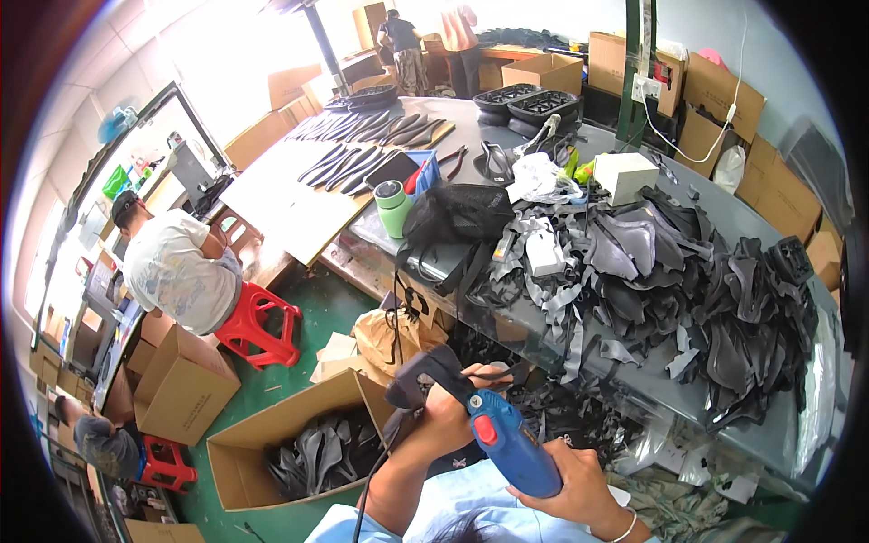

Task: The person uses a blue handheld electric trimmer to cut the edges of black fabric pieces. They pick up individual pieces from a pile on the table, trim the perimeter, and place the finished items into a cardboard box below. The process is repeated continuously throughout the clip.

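My right hand (572, 489) is wrapped round the rear of a blue handheld power tool (525, 452) with a red button. The tool's black head (444, 365) points up and left. My left hand (445, 414) is closed beside that head, on a dark piece (409, 380) whose outline is partly hidden. The fingertips show just beyond the tool, near a thin dark strip. Below and left of my hands, a cardboard box (233, 457) holds several black saddle-shaped pieces (328, 452).
On the grey table (625, 389) lies a heap of black moulded pieces and scraps (670, 271). A black bag (462, 217) and green bottle (392, 208) stand beside it. Long dark pieces lie on a board (362, 208). One person sits on a red stool (262, 326) at left.
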Tool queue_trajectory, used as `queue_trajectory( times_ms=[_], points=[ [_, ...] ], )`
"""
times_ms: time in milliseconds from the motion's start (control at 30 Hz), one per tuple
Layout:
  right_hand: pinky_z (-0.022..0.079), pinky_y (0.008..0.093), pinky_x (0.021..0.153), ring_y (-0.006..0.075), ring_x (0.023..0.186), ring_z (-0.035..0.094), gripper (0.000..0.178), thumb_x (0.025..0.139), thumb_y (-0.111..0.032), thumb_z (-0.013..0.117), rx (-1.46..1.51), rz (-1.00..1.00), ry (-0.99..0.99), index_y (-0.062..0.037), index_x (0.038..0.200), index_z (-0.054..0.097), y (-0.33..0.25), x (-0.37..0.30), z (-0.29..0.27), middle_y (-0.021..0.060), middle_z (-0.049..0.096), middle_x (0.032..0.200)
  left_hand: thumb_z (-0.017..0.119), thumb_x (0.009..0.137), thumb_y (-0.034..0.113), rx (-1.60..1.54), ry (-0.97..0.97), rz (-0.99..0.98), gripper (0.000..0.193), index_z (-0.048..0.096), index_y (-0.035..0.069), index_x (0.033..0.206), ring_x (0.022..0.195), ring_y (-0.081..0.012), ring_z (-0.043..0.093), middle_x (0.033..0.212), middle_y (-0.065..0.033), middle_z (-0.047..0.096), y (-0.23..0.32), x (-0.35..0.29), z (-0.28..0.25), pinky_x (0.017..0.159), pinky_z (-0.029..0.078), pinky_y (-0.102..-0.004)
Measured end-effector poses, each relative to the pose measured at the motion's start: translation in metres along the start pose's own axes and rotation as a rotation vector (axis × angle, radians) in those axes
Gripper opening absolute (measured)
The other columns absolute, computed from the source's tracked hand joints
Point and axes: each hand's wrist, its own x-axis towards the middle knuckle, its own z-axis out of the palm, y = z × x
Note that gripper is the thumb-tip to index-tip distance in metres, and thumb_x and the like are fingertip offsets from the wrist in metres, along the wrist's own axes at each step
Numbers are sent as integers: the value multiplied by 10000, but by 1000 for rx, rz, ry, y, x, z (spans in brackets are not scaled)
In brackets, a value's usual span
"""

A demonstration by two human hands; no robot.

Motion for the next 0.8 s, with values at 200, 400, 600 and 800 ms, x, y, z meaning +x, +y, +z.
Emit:
queue_trajectory(
  times_ms=[200,400,600,800],
  points=[
    [516,310,528,239,561,656,453,651,-246,808,62,-18,25,-3,922,539,-3,2,-4,116,632,655,660,771,90,-69,-111,-144,230,632,13,986,936,-237,605,1025,-120,629,-12,-8,15,833,471,-331],
    [493,273,534,160,547,629,476,607,-232,851,60,-34,151,-24,876,517,-1,7,-9,60,614,644,637,756,65,-261,-281,-414,232,579,23,977,886,-227,598,936,-110,609,-4,-21,12,793,465,-333],
    [503,304,575,200,602,654,468,616,-191,826,44,67,199,-12,915,514,15,16,3,101,630,685,628,716,101,-1240,-87,-637,563,423,29,1235,1098,-172,472,1156,-61,509,33,-15,23,933,385,-361],
    [501,290,553,191,569,640,464,635,-249,828,68,-40,117,-13,913,541,4,8,9,89,618,662,534,930,299,-1075,745,-302,393,431,40,1207,801,-173,604,944,-132,607,6,29,37,679,500,-271]
  ],
)
